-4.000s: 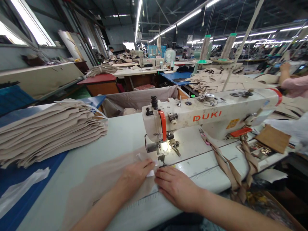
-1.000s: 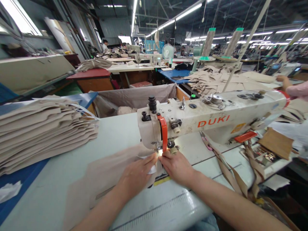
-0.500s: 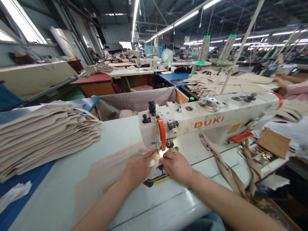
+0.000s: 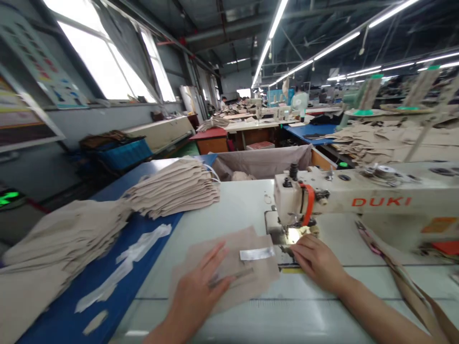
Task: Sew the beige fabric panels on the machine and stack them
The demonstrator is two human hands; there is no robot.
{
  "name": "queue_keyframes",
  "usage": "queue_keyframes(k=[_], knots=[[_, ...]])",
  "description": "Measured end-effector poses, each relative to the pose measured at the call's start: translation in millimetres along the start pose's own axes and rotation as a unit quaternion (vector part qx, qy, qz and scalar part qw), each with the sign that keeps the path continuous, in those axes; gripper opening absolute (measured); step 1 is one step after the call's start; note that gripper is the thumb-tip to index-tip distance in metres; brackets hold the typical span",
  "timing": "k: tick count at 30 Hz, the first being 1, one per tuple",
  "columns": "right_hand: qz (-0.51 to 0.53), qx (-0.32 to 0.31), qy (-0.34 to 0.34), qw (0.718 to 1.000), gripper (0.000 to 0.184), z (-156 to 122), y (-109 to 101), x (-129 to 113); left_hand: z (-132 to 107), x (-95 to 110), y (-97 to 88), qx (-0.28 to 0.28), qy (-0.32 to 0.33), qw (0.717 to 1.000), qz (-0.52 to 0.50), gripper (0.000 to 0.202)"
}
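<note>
A thin beige fabric piece (image 4: 233, 243) lies on the pale machine table, with a shiny white strip (image 4: 256, 253) on its right part. My left hand (image 4: 197, 289) is over the fabric, fingers and thumb apart; motion blurs it somewhat. The fabric sits left of the sewing machine (image 4: 337, 196), apart from the lit needle area. Just in front of the presser foot, my right hand (image 4: 319, 260) has thumb and fingers pressed together. Whatever they may pinch is too small to make out.
Stacked beige fabric pieces (image 4: 179, 186) stand at the left, with a second pile (image 4: 68, 239) nearer. White scraps (image 4: 125, 263) lie on the blue surface (image 4: 143, 234). Pink-handled snips (image 4: 369, 239) and fabric straps (image 4: 405, 282) rest under the machine arm. Behind is a cloth-lined bin (image 4: 265, 160).
The fabric has come away from the needle to the left, with my left hand over it, now spread. My right hand stays near the presser foot. The view has turned left.
</note>
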State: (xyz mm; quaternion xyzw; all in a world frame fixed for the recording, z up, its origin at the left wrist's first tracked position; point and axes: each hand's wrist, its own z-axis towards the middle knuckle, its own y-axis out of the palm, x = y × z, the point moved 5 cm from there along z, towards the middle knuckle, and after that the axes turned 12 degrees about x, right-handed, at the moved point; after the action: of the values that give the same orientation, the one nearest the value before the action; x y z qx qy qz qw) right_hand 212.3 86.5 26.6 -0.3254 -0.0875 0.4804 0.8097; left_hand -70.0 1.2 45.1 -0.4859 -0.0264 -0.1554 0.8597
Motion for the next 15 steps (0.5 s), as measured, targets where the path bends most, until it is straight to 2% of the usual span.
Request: queue_keyframes(k=[2,4,6,9,11,12,14,15], knots=[[-0.008,-0.002,-0.007,1.000,0.028,-4.4,0.9,1.4,-29.2,-7.8,-0.5,-0.117,-0.015,0.993,0.024,0.056],[-0.015,0.021,-0.037,0.999,0.030,-8.6,1.7,3.8,-57.1,-10.3,2.3,-0.196,-0.028,0.979,0.041,0.068],[-0.020,0.038,-0.063,0.997,0.031,-11.8,3.6,7.4,-77.4,-8.3,7.2,-0.225,-0.016,0.973,0.049,0.067],[-0.038,0.049,-0.087,0.994,0.033,-13.6,4.8,10.1,-87.3,-5.6,10.9,-0.222,0.043,0.974,0.029,0.038],[-0.052,0.050,-0.096,0.993,0.033,-12.7,4.6,9.1,-71.2,-16.1,-2.5,-0.186,0.042,0.982,0.006,0.032],[-0.057,0.050,-0.098,0.992,0.033,-11.9,4.6,8.3,-54.4,-27.7,-16.6,-0.157,0.010,0.988,0.003,0.031],[-0.060,0.052,-0.104,0.991,0.033,-10.3,5.3,6.9,-6.4,-61.7,-60.2,-0.074,-0.109,0.991,0.038,0.031],[-0.060,0.055,-0.108,0.991,0.033,-9.9,5.8,6.8,21.2,-80.1,-87.4,-0.032,-0.173,0.981,0.081,0.030]])
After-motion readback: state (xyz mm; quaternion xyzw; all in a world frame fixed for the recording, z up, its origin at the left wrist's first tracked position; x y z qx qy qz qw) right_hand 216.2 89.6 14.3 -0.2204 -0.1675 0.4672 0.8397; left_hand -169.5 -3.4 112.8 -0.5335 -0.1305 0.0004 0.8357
